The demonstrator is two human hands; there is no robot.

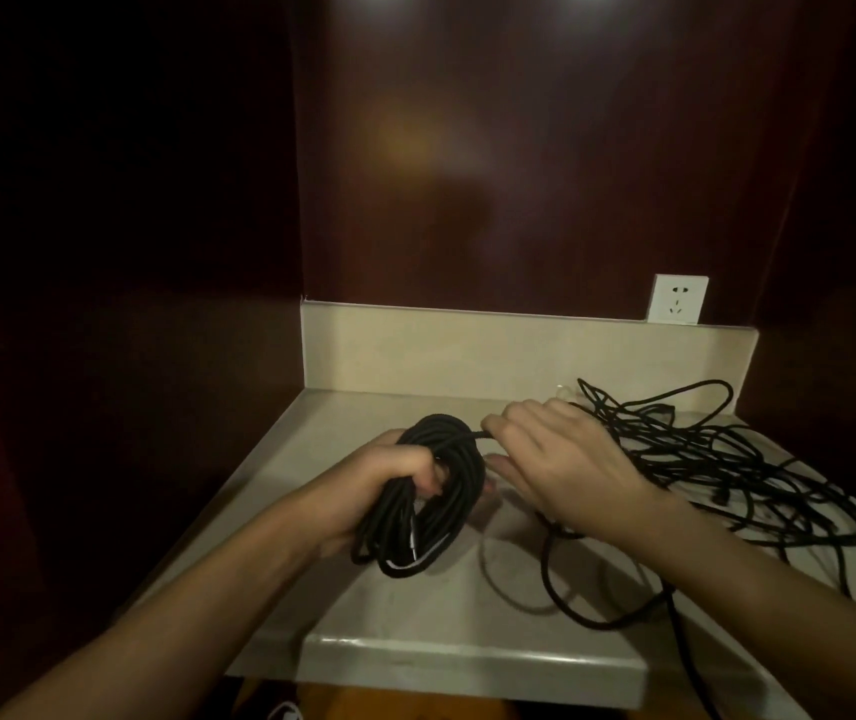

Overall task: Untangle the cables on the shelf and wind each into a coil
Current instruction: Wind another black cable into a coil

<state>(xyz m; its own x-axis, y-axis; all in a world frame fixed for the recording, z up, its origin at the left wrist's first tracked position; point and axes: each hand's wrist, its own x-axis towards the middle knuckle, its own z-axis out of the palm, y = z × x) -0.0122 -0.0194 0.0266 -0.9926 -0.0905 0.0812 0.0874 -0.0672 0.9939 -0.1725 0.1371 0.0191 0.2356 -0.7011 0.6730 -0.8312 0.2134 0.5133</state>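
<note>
Now my left hand grips the black coil above the shelf, while my right hand pinches the cable feeding it. To wind well I should keep each loop the same size and draw slack slowly from the tangle at the right, so no knot tightens

The coil is seen to be black throughout, with a short white streak near its lower edge. The tangled cable is likewise black and unpatterned. The shelf and its raised back edge are shown in plain pale beige. The wall panels are coloured deep reddish brown. The socket plate is white.
</note>
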